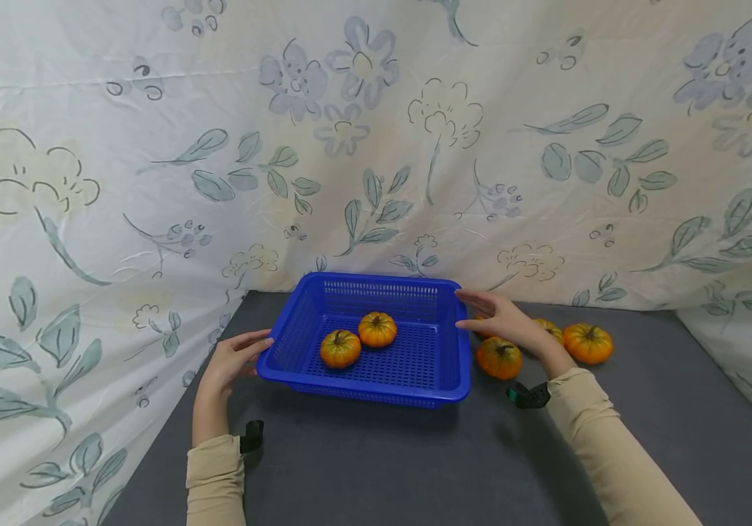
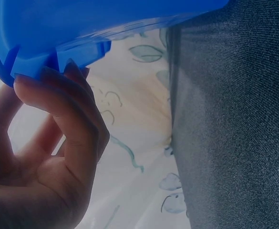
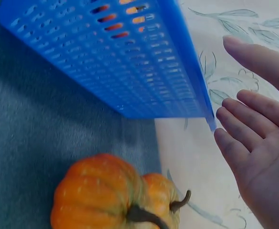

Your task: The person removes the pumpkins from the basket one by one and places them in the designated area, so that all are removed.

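A blue plastic basket [image 1: 376, 393] with slotted walls stands in the middle of the dark table. Inside it, two small orange pumpkins lie close together, a nearer pumpkin [image 1: 340, 349] and a farther pumpkin [image 1: 377, 329]. At the basket's left end, my left hand [image 1: 234, 361] grips the rim, its curled fingers [image 2: 77, 119] tucked under the edge in the left wrist view. My right hand [image 1: 497, 318] is at the right rim with straight, spread fingers [image 3: 244, 119], the fingertips right by the edge and the palm facing the basket.
Several more pumpkins lie right of the basket, partly under my right forearm, among them a near pumpkin [image 1: 499, 358] and a far-right pumpkin [image 1: 588, 343]. A floral cloth [image 1: 376, 183] hangs behind the dark table [image 1: 376, 467]. Both wrists wear black straps.
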Tool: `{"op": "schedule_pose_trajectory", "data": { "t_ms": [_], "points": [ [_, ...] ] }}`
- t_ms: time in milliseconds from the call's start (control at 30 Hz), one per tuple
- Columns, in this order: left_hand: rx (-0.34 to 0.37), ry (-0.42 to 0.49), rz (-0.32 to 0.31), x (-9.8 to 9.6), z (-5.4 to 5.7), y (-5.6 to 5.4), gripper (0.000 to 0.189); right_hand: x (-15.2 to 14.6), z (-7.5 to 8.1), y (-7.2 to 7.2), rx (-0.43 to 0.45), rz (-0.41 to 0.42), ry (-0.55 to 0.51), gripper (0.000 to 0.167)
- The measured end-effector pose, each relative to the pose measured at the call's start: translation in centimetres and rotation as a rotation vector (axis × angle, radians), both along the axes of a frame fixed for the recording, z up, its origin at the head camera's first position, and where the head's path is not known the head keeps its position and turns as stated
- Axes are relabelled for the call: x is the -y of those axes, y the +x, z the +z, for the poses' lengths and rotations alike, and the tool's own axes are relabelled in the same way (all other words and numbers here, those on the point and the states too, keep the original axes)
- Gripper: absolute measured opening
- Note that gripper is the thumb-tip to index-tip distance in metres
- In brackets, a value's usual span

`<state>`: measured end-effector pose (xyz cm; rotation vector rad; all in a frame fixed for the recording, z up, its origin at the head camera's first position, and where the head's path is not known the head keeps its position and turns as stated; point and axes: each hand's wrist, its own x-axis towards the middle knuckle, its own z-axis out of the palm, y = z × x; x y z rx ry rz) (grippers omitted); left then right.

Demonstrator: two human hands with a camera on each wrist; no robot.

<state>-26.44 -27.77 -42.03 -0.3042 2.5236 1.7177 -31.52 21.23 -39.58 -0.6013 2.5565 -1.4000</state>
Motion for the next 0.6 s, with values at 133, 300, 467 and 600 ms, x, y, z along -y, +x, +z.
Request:
{"op": "schedule_pose_trajectory", "data": {
  "t_ms": [133,300,467,600],
  "points": [
    [0.003,0.003,0.002,-0.1,0.1,0.0,0.061,0.7,0.2,-0.4,-0.006,0.002,0.025,0.077],
    [0.005,0.008,0.003,0.0,0.1,0.0,0.061,1.8,0.5,-0.8,0.016,-0.001,0.031,0.078],
    [0.003,0.002,0.004,0.0,0.0,-0.1,0.06,2.9,0.9,-1.1,0.039,0.008,0.018,0.077],
    [0.001,-0.002,0.005,0.0,0.0,-0.1,0.06,3.7,1.4,-1.3,0.046,0.005,0.029,0.076]
  ]
}}
